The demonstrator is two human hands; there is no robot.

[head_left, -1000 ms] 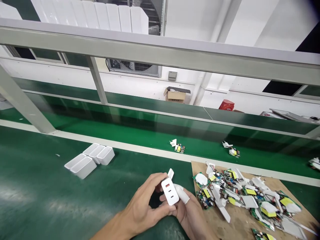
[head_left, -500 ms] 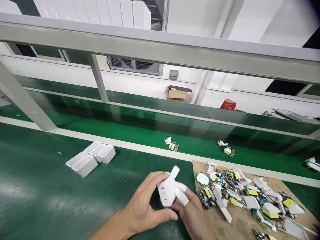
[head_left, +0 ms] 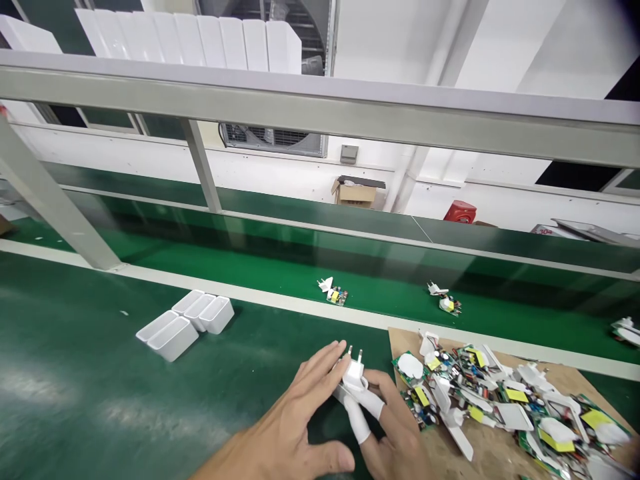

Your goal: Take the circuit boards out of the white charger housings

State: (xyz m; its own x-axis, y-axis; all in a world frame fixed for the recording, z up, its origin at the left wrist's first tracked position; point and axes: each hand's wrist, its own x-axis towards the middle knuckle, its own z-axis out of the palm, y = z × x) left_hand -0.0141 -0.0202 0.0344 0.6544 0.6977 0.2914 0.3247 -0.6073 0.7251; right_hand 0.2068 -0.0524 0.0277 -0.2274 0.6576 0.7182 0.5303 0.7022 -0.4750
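Observation:
A white plug adapter [head_left: 354,377] is held over the green bench, its two metal pins pointing up and away from me. My right hand [head_left: 393,420] grips it from the right and below; two of its fingers wear white finger covers [head_left: 357,420]. My left hand [head_left: 295,417] lies along the adapter's left side, fingers stretched out and touching it, with the thumb spread apart below. The fingers hide part of the adapter's body. Right of the hands, a pile of circuit boards [head_left: 473,360] with white plug parts and yellow tape lies on a brown cardboard sheet [head_left: 445,453].
Several white open boxes [head_left: 173,340] stand on the bench at left. On the green belt [head_left: 270,267] beyond a pale strip lie plug-and-board assemblies [head_left: 336,295], [head_left: 449,305]. A metal frame bar [head_left: 320,103] crosses above, with white cases [head_left: 230,43] lined up over it.
The adapter has been turned over, from its socket face showing to its pins showing. Assemblies on the belt have shifted slightly left. The view has tilted up a little.

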